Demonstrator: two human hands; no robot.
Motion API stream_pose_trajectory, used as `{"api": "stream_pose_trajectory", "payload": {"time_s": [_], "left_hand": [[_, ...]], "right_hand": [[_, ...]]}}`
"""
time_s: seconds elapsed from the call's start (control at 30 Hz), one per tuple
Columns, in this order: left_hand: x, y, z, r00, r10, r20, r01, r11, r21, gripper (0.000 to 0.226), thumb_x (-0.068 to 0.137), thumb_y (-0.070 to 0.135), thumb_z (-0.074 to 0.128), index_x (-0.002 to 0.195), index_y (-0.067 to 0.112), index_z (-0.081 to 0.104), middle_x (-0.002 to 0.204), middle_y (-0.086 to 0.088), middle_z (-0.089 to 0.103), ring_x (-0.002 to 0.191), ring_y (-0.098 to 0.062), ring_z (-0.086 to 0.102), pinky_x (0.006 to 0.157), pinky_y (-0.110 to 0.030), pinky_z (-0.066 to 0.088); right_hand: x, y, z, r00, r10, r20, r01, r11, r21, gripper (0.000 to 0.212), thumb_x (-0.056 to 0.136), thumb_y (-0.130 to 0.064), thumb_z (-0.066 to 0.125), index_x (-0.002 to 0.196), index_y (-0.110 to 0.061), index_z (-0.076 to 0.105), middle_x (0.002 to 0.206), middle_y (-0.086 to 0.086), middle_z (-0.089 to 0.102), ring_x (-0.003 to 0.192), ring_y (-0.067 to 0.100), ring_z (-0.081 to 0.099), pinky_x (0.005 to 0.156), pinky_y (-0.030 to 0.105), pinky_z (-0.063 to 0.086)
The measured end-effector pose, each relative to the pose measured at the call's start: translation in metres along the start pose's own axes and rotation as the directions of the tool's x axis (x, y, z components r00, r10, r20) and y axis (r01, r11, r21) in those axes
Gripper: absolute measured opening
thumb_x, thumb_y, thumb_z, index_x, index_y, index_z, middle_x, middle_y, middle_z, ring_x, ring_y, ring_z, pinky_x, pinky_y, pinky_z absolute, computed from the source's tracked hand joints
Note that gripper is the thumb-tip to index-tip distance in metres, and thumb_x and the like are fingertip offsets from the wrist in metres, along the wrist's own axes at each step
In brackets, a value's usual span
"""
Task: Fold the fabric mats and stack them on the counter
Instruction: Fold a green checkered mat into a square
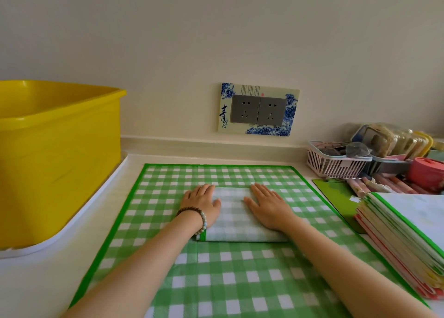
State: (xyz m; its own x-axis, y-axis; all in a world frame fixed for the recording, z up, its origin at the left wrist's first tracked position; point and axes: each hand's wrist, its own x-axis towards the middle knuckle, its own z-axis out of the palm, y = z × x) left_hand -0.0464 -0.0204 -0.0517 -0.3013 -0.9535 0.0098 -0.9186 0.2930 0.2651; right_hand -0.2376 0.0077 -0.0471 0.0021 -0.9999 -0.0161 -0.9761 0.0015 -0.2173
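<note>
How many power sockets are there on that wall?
2, both grey, side by side within the blue-flowered plate on the wall: the left socket and the right socket. There may be more outside the view.

Head camera looks down at counter [36,286].

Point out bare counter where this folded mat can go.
Bare counter lies front left, between the white tray and the spread checked mat, plus a narrow strip behind that mat below the wall sockets. The right side is crowded: stack of mats, pink basket, green board.
</note>
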Motion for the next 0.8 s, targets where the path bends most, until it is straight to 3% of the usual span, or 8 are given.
{"api": "stream_pose_trajectory", "payload": {"time_s": [0.17,0.27,0.4,0.47,0.63,0.8], "left_hand": [[0.000,-0.001,0.001,1.000,0.002,0.001,-0.002,1.000,0.000,0.056,0.100,0.039,0.017,0.151,0.021,0.004,0.158,0.004,0.002,0.145,-0.015,0.002,0.119,-0.039,0.005],[-0.001,-0.002,-0.004,1.000,0.006,-0.013,-0.008,0.992,-0.127,0.056,0.100,0.043,0.018,0.150,0.021,0.008,0.158,0.003,0.005,0.145,-0.015,0.007,0.119,-0.039,0.008],[-0.010,-0.009,-0.018,0.999,-0.039,-0.034,0.020,0.894,-0.448,0.063,0.097,0.052,0.027,0.150,0.022,0.011,0.158,0.000,0.012,0.143,-0.019,0.018,0.116,-0.039,0.022],[-0.019,-0.011,-0.024,0.999,-0.026,-0.035,0.009,0.910,-0.415,0.070,0.094,0.058,0.029,0.150,0.020,0.011,0.157,-0.002,0.014,0.142,-0.020,0.021,0.114,-0.039,0.024],[-0.045,-0.010,-0.023,0.996,-0.045,0.077,0.062,0.971,-0.231,0.090,0.084,0.073,0.022,0.151,0.017,0.002,0.157,-0.006,0.012,0.143,-0.023,0.018,0.116,-0.041,0.021],[-0.065,-0.003,-0.007,0.994,-0.086,0.066,0.088,0.996,-0.024,0.089,0.087,0.070,0.019,0.150,0.013,-0.007,0.158,-0.009,0.002,0.146,-0.023,0.004,0.119,-0.038,0.005]], "right_hand": [[-0.006,0.014,-0.005,0.998,0.058,0.023,-0.058,0.998,0.010,0.068,0.097,-0.055,0.016,0.151,-0.017,0.002,0.159,-0.001,0.002,0.146,0.013,0.002,0.120,0.034,0.000],[-0.007,0.012,-0.009,0.997,0.068,0.043,-0.070,0.995,0.065,0.067,0.098,-0.053,0.020,0.151,-0.016,0.004,0.159,0.001,0.005,0.146,0.015,0.005,0.120,0.035,0.004],[-0.016,0.011,-0.025,0.989,0.140,-0.037,-0.112,0.900,0.422,0.067,0.095,-0.045,0.044,0.150,-0.017,0.017,0.155,0.007,0.024,0.140,0.025,0.027,0.112,0.040,0.026],[-0.023,0.014,-0.036,0.986,0.151,-0.073,-0.089,0.840,0.535,0.074,0.088,-0.044,0.057,0.148,-0.016,0.023,0.153,0.006,0.029,0.137,0.025,0.033,0.110,0.040,0.032],[-0.034,0.018,-0.049,0.973,0.176,0.152,-0.232,0.788,0.570,0.085,0.078,-0.050,0.067,0.145,-0.014,0.029,0.146,0.009,0.040,0.128,0.028,0.045,0.109,0.041,0.036],[-0.036,0.007,-0.053,0.933,0.273,0.234,-0.359,0.722,0.591,0.068,0.083,-0.041,0.067,0.136,-0.005,0.043,0.127,0.010,0.055,0.106,0.022,0.057,0.092,0.033,0.050]]}}
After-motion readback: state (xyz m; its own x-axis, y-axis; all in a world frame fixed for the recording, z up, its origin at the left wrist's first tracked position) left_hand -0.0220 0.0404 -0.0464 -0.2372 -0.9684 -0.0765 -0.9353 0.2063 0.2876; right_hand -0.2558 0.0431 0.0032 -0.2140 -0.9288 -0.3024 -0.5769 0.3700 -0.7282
